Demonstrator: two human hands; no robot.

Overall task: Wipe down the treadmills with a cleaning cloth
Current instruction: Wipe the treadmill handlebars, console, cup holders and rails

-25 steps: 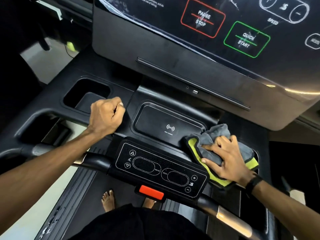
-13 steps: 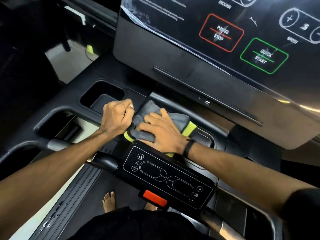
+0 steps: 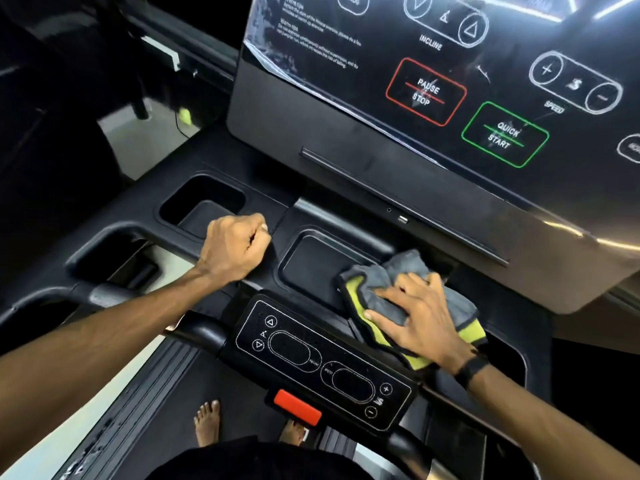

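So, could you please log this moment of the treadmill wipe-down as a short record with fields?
Cloth: grey and yellow cleaning cloth, bunched on the console tray, at the right end of the flat recessed pad
Right hand: fingers spread, pressing the cloth flat
Left hand: fist resting on the console beside the left cup holder, holding nothing
Touchscreen: lit, showing pause/stop and quick start
Red safety key: in place
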